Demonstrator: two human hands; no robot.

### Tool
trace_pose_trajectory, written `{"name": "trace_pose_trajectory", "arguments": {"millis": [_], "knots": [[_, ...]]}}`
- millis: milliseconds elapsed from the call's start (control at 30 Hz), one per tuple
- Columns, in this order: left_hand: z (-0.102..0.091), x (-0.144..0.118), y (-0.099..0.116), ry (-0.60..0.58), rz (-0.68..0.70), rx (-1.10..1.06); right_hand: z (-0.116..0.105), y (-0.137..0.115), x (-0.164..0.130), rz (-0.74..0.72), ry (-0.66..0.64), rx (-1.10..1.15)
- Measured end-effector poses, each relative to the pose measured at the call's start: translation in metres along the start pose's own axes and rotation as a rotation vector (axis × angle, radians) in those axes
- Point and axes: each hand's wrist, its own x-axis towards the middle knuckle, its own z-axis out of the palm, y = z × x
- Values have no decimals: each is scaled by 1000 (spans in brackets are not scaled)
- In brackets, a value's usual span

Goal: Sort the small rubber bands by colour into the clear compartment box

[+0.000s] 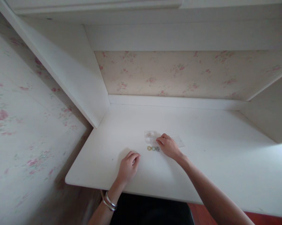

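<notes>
My right hand [169, 146] is over the right part of a small clear plastic case [150, 136], its thumb and fingers pinched together. Whatever is between those fingertips is too small to make out. A little reddish item shows in the case's left part, and a flat clear piece [177, 140], perhaps its lid, extends to the right behind the hand. Just in front lie a gold-coloured ring [149, 148] and silvery ring-like pieces [154, 148] in a row. My left hand [129, 165] rests on the table nearer to me, fingers curled towards the thumb; its palm is hidden.
The white desk [216, 175] has a rounded front left corner. A white side panel [68, 65] stands at the left and a shelf [155, 34] overhangs the back. Below the front edge is something black [152, 211]. Metal bangles [110, 201] circle my left wrist.
</notes>
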Motion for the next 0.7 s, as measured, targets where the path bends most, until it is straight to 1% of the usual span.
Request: {"name": "trace_pose_trajectory", "arguments": {"millis": [133, 200, 267, 400, 500, 700], "knots": [[1, 0, 0, -6, 0, 25, -2, 0, -3, 1, 44, 28], [2, 0, 0, -8, 0, 38, -3, -4, -5, 2, 85, 35], [2, 1, 1, -9, 2, 53, -4, -11, -8, -25, 98, 27], [2, 1, 2, -12, 5, 74, -4, -30, -14, -136, 31, -28], [2, 1, 1, -10, 8, 85, -2, -41, -16, -189, -14, -88], [2, 0, -1, -12, -4, 93, 3, -46, -14, -221, -65, -163]]}}
